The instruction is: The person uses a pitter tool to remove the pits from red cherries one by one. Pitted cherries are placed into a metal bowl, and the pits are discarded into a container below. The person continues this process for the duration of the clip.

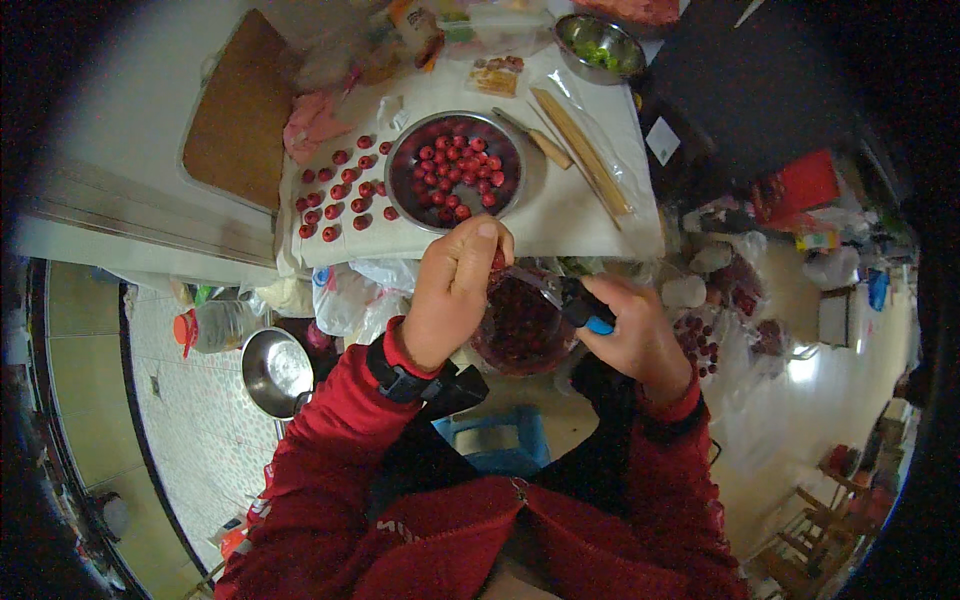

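Note:
My left hand pinches a small red fruit just past the near rim of a steel bowl. In my right hand is a hand tool with a black and blue handle; its metal end touches or nearly touches the fruit. Beneath both hands sits a round tub holding dark red pieces. The steel bowl on the table contains many red fruits. More red fruits lie spread over the cloth to its left. A wooden-handled knife lies right of the bowl.
Bamboo skewers in clear plastic lie on the table. A steel bowl with green pieces stands at the back right. Low on the left are a steel pan and a plastic jug. A blue stool is below me.

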